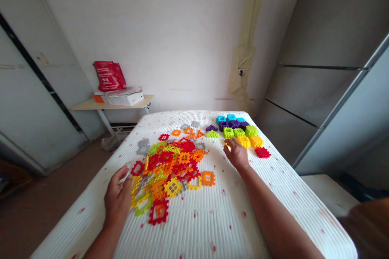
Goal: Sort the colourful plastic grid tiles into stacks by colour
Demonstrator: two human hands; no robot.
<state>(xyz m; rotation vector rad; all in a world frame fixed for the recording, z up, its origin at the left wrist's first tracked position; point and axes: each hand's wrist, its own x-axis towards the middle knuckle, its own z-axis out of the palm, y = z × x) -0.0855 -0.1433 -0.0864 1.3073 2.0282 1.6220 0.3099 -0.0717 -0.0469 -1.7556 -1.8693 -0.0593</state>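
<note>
Your right hand (236, 154) reaches over the white ribbed mattress (194, 226), its fingers (231, 145) pinched narrow on a small yellow plastic piece (227, 146), just beside two yellow-orange plastic waffle blocks (250, 142) and one red waffle block (262, 152). Your left hand (117, 199), fingers (122, 174) loosely open and holding nothing, sits beside one loose heap of flat multicoloured plastic grid pieces (170, 174).

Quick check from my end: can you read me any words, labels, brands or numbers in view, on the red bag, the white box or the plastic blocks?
Red bag: white print, too small and blurred to read.
White box: nothing readable.
Plastic blocks: nothing readable.
</note>
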